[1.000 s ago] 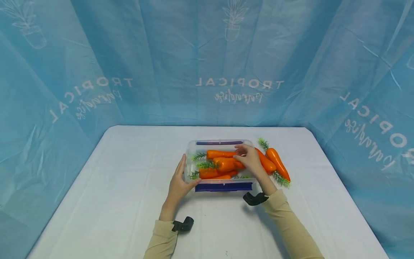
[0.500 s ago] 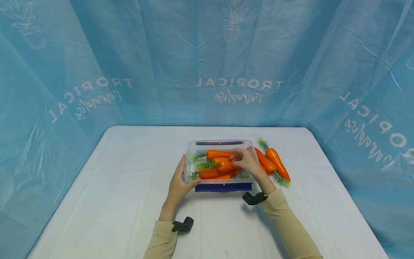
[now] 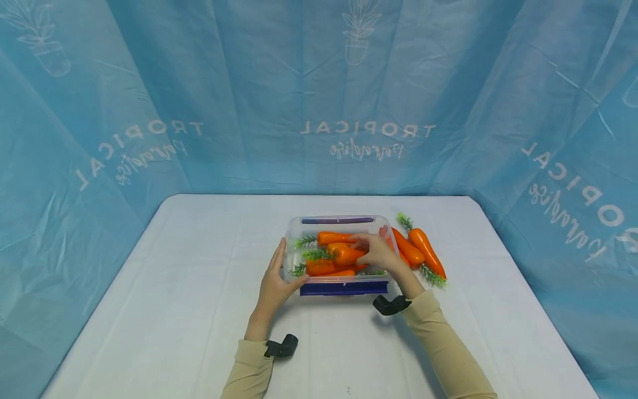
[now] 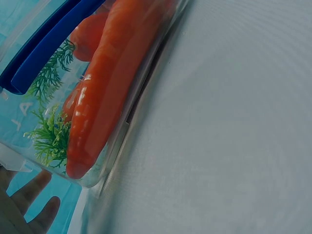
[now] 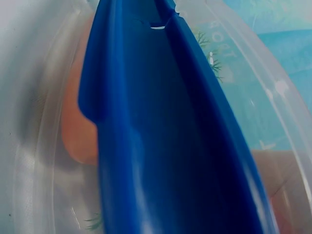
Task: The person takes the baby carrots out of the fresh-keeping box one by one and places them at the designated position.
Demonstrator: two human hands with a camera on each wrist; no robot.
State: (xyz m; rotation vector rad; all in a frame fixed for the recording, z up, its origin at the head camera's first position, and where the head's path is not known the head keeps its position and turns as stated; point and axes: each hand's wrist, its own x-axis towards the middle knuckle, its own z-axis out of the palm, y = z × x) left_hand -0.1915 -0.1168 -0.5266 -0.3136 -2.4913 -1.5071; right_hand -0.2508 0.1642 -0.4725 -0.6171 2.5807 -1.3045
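Note:
A clear plastic container with blue side latches stands on the white table, with several orange carrots with green tops inside. My left hand rests against its left end, fingers fairly straight along the wall and thumb at the front corner. The left wrist view shows a carrot through the wall and some spread fingers below the container's end. Inside the container my right hand holds the uppermost carrot by its right part; the fingertips are partly hidden. A blue latch fills most of the right wrist view.
More carrots lie on the table just right of the container, partly behind my right hand. A blue printed curtain surrounds the back and sides of the white table.
My right hand has moved slightly left and down inside the container, and its fingers have closed onto the uppermost carrot. The left hand and the container stay in place.

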